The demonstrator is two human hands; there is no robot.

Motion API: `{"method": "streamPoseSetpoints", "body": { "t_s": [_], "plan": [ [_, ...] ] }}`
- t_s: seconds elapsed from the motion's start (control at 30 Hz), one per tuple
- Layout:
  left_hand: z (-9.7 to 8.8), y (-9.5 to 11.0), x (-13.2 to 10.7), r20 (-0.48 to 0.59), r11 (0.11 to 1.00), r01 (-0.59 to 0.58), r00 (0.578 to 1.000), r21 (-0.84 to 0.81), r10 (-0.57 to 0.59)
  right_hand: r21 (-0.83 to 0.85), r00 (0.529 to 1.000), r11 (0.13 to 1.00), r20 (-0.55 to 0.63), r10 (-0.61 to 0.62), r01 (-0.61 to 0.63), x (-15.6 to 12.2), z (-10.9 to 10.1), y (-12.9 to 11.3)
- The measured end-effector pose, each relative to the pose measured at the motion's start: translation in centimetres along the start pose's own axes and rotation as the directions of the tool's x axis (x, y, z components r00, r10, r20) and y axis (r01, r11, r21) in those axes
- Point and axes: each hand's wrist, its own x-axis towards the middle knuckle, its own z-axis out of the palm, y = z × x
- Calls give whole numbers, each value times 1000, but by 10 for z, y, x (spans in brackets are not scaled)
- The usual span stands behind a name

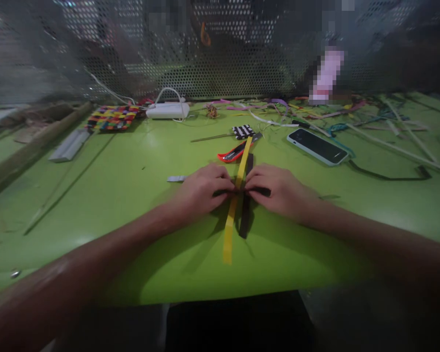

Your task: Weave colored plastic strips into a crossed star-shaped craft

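Note:
My left hand point(207, 190) and my right hand point(278, 190) meet over the table's middle, fingertips pinched together where flat strips cross. A long yellow strip point(228, 239) runs away from me between the hands. Beside it lies a dark brown strip point(244, 220), partly under my right fingertips. From behind my left hand pokes the end of a grey strip point(176, 179). The crossing itself is mostly covered by my fingers, so how the strips interlace cannot be made out. Just beyond is a red utility knife point(234, 152), near the yellow strip's far end.
Behind the knife sits a black-and-white woven square point(243, 131) with a thin stick. A phone point(317, 145) lies at right, and loose coloured strips point(278, 105) line the back. At left are a multicoloured woven piece point(112, 118) and a wooden pole point(36, 146). Perforated metal mesh point(227, 73) stands behind.

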Motion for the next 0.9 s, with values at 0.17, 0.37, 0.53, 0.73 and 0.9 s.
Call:
{"method": "streamPoseSetpoints", "body": {
  "t_s": [0.17, 0.37, 0.53, 0.73, 0.9],
  "plan": [
    [0, 3, 1, 5, 1000, 12, 1000, 5, -13, -3, 993, 999, 107, 45, -45, 4, -19, 1],
    [2, 0, 3, -15, 999, -10, 1000, -42, 9, 21, 985, 995, 148, 90, -94, 4, -22, 0],
    [3, -4, 4, -27, 993, -25, 999, -116, 22, 53, 990, 992, 87, 112, -117, 3, -10, -5],
    [0, -11, 6, 4, 983, 3, 1000, -186, -2, 108, 996, 992, 60, 64, -70, 3, -1, -1],
    [-1, -14, 6, 16, 979, 19, 1000, -201, -16, 72, 995, 993, 29, 93, -95, 1, 8, -1]
  ]
}}
